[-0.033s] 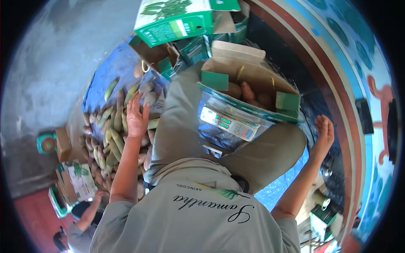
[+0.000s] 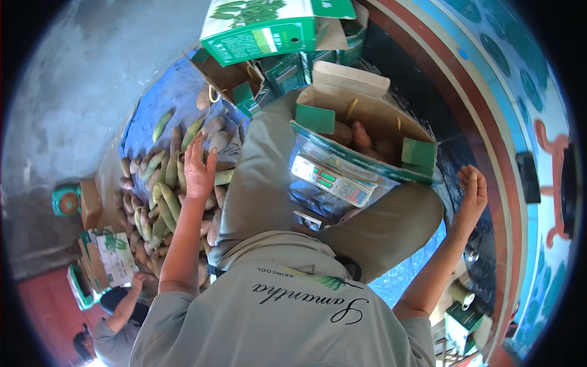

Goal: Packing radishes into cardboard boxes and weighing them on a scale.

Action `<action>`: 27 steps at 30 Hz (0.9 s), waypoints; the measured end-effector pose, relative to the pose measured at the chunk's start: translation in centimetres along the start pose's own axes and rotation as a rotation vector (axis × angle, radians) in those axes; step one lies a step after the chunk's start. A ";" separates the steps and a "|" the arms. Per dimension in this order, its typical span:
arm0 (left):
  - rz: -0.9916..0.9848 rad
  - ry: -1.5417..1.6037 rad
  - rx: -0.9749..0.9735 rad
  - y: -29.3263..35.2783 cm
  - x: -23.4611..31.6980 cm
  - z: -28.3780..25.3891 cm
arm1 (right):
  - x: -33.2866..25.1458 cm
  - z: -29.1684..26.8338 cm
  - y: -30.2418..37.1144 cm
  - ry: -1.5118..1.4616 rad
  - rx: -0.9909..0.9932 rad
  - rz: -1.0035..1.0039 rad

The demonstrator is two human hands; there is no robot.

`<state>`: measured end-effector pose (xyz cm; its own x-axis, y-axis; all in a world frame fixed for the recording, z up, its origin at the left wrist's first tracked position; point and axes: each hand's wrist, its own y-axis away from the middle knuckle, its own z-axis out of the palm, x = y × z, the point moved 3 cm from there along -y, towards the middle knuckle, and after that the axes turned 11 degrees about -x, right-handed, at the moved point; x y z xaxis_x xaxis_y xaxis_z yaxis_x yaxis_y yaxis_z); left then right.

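My left hand (image 2: 200,168) is raised over the near side of a pile of long green vegetables (image 2: 166,211) and brown tubers (image 2: 213,126). Its fingers are stretched and nothing is in them. Off to the right, past my knee, my right hand (image 2: 472,194) hovers with fingers loosely bent and apart, holding nothing visible. Between the hands, an open green-and-brown carton (image 2: 342,145) stands in front of me with several reddish-brown tubers (image 2: 362,136) inside. It appears to rest on a digital scale (image 2: 332,179), whose lit display and keypad face me between my knees.
Another open carton (image 2: 229,76) is beyond the pile, next to a white-and-green carton (image 2: 260,37). Blue sheeting (image 2: 150,131) lies under the vegetables. A co-worker's arm (image 2: 124,306) reaches toward cartons (image 2: 110,257) at lower left. A can (image 2: 463,293) stands at lower right.
The view has shifted very slightly. Both my hands keep nearly the same place and shape, and the carton and scale stay put.
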<state>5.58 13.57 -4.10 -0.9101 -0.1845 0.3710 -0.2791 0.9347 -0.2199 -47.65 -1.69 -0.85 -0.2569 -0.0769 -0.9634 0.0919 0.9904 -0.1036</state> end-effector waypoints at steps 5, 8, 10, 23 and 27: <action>-0.019 0.131 0.038 -1.3 1.7 0.8 | -6.3 7.4 -2.3 0.034 -0.237 -0.141; 0.063 0.164 -0.006 -3.3 4.7 1.9 | -6.0 8.1 -2.1 0.350 -0.244 -0.272; 0.121 0.176 -0.027 -4.0 6.0 2.5 | -4.9 6.7 -1.9 0.403 -0.172 -0.269; 0.209 0.026 -0.112 -5.2 1.5 4.1 | 20.4 -18.9 15.3 0.807 0.521 0.417; 0.149 -0.008 -0.128 -5.4 -0.5 4.8 | 28.8 -30.1 19.6 0.730 0.710 0.681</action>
<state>6.13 7.18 -7.41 -0.9411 -0.0432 0.3353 -0.1004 0.9828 -0.1552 -82.23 18.99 -23.16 -0.4089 0.7411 -0.5324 0.8640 0.5022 0.0355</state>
